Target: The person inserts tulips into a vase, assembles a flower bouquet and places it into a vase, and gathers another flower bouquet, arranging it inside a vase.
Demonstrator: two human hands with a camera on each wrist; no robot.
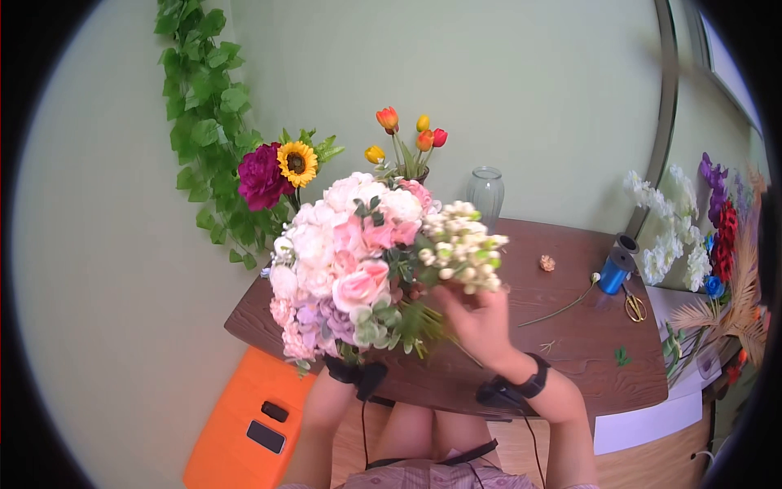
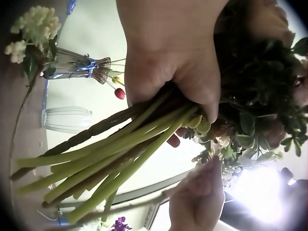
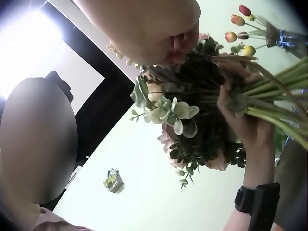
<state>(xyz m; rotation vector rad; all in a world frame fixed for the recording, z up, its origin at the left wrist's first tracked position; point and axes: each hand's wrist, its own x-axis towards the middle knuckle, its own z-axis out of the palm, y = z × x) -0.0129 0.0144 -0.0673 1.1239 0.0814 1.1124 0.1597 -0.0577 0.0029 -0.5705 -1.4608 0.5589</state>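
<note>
A large bouquet of pink, white and lilac flowers [image 1: 346,244] is held above the table, its green and brown stems [image 2: 115,154] bundled in my left hand [image 2: 168,62], [image 3: 250,120]. The bouquet hides most of that hand in the head view. My right hand [image 1: 481,322], [image 2: 197,202], [image 3: 154,33] pinches the thin stem of a cream berry sprig [image 1: 460,248] at the bouquet's right side. The sprig's head stands against the flowers; whether its stem is inside the bundle I cannot tell.
On the table [image 1: 529,326] are a glass vase [image 1: 486,196], tulips [image 1: 423,140], a blue ribbon roll [image 1: 615,273], gold scissors [image 1: 634,306] and a loose stem [image 1: 562,310]. A sunflower [image 1: 297,164] stands behind left. Two phones [image 1: 265,437] lie on an orange seat.
</note>
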